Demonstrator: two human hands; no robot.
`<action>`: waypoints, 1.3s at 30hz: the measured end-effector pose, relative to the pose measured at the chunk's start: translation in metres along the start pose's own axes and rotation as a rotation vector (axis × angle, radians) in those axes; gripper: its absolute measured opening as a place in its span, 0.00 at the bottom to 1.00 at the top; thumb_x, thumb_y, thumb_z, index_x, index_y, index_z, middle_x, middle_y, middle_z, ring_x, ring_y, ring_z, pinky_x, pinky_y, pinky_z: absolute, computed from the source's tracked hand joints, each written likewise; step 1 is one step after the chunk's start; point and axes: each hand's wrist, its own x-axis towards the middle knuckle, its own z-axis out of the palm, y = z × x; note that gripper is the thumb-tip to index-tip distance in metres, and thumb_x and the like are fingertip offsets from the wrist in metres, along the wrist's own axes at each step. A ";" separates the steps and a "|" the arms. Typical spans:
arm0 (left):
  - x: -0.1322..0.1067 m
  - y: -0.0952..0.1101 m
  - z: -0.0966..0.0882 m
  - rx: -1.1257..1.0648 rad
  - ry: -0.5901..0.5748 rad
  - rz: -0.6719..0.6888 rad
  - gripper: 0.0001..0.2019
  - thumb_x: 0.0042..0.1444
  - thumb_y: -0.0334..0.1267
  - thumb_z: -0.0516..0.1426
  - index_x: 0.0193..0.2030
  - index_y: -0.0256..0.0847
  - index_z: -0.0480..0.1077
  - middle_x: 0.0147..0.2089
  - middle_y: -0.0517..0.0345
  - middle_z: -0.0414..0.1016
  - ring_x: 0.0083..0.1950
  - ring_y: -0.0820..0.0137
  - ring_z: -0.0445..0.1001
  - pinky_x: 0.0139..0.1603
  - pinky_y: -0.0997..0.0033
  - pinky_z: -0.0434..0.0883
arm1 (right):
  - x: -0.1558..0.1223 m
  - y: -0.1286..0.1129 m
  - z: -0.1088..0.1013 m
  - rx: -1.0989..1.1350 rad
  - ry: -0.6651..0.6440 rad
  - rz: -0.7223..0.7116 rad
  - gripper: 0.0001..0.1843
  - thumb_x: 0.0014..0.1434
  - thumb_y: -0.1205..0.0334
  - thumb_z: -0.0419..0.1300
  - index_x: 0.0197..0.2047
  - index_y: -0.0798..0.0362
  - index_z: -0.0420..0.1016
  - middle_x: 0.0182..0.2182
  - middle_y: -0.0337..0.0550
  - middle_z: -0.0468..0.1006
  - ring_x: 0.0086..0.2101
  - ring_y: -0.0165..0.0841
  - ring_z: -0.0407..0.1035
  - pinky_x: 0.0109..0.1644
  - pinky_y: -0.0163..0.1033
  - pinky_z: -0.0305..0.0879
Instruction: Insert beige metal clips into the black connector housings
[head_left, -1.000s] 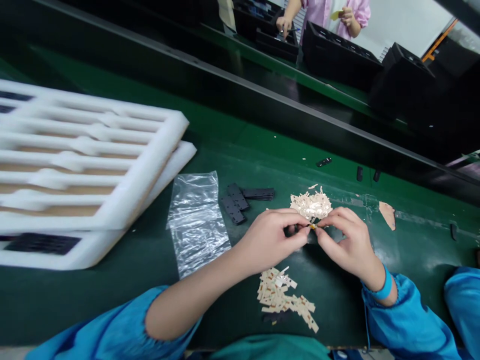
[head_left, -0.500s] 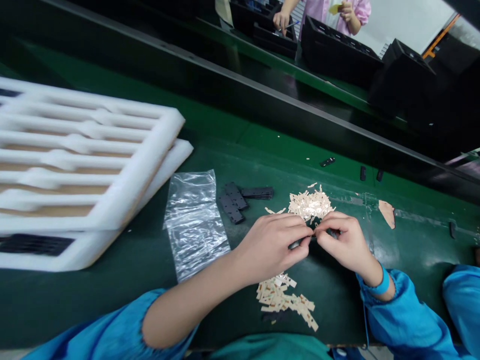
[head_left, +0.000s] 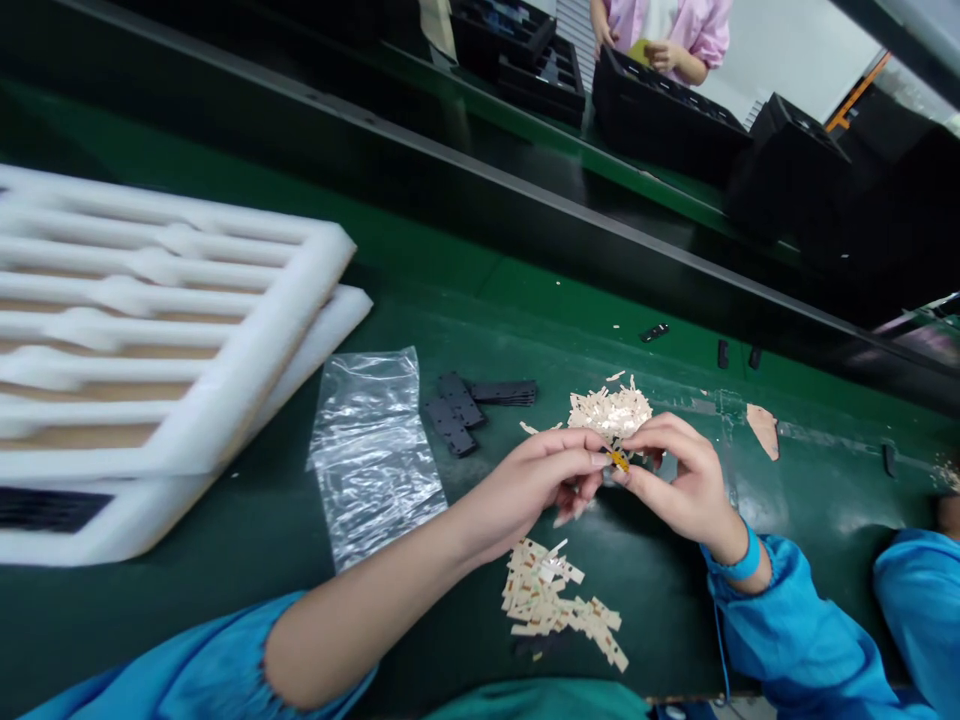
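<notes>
Between my fingertips is a small orange-yellow piece [head_left: 619, 459], too small to identify further. My left hand [head_left: 551, 475] pinches it from the left, thumb and index finger closed, the other fingers curled below. From the right, my right hand [head_left: 679, 475] grips it between thumb and fingers. Just beyond the hands lies a heap of small cream-coloured pieces [head_left: 611, 410]. Nearer my body, a second pile of cream strips [head_left: 551, 590] is spread out, some with brownish marks. Flat black plates [head_left: 457, 412] lie to the left of my hands.
A clear plastic bag [head_left: 375, 450] lies left of the black plates. Stacked white foam trays [head_left: 247, 370] fill the far left. Small black parts [head_left: 654, 332] and a tan scrap [head_left: 763, 430] lie beyond. A person in pink [head_left: 664, 45] stands across the bench; a blue sleeve [head_left: 919, 610] is at right.
The orange-yellow piece now shows between my fingertips. My left hand has turned, its lower fingers dropping open a little. The view has shifted slightly, and the person opposite has drawn one hand back.
</notes>
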 end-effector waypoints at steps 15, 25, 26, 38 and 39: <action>-0.004 -0.004 0.002 0.467 0.118 0.342 0.07 0.55 0.39 0.62 0.34 0.39 0.80 0.31 0.58 0.76 0.31 0.71 0.69 0.30 0.72 0.67 | -0.002 -0.015 0.008 0.141 0.113 0.272 0.07 0.60 0.60 0.70 0.30 0.50 0.81 0.25 0.39 0.75 0.25 0.31 0.66 0.27 0.37 0.63; -0.006 -0.006 0.006 0.590 0.168 0.429 0.09 0.58 0.38 0.59 0.32 0.40 0.80 0.30 0.58 0.76 0.30 0.70 0.70 0.30 0.72 0.66 | -0.004 -0.010 0.012 0.286 0.146 0.390 0.05 0.55 0.63 0.72 0.31 0.51 0.81 0.27 0.38 0.74 0.27 0.30 0.64 0.28 0.35 0.62; -0.006 -0.005 0.006 0.586 0.165 0.429 0.09 0.58 0.38 0.59 0.32 0.40 0.80 0.30 0.58 0.76 0.30 0.71 0.70 0.30 0.72 0.66 | -0.004 -0.009 0.012 0.306 0.142 0.396 0.05 0.55 0.63 0.72 0.30 0.51 0.80 0.27 0.37 0.74 0.26 0.29 0.63 0.28 0.35 0.61; -0.001 0.003 -0.001 0.348 0.052 0.203 0.13 0.54 0.47 0.65 0.33 0.38 0.80 0.29 0.59 0.75 0.29 0.73 0.68 0.30 0.74 0.64 | -0.003 -0.010 0.009 0.512 0.046 0.493 0.07 0.51 0.60 0.75 0.27 0.51 0.83 0.24 0.37 0.76 0.25 0.29 0.64 0.28 0.34 0.59; 0.000 0.003 -0.002 0.310 0.015 0.174 0.14 0.54 0.48 0.65 0.32 0.38 0.79 0.27 0.60 0.73 0.28 0.73 0.67 0.29 0.74 0.64 | -0.003 -0.011 0.009 0.569 0.031 0.526 0.08 0.50 0.60 0.76 0.27 0.51 0.83 0.24 0.37 0.76 0.25 0.29 0.64 0.28 0.34 0.59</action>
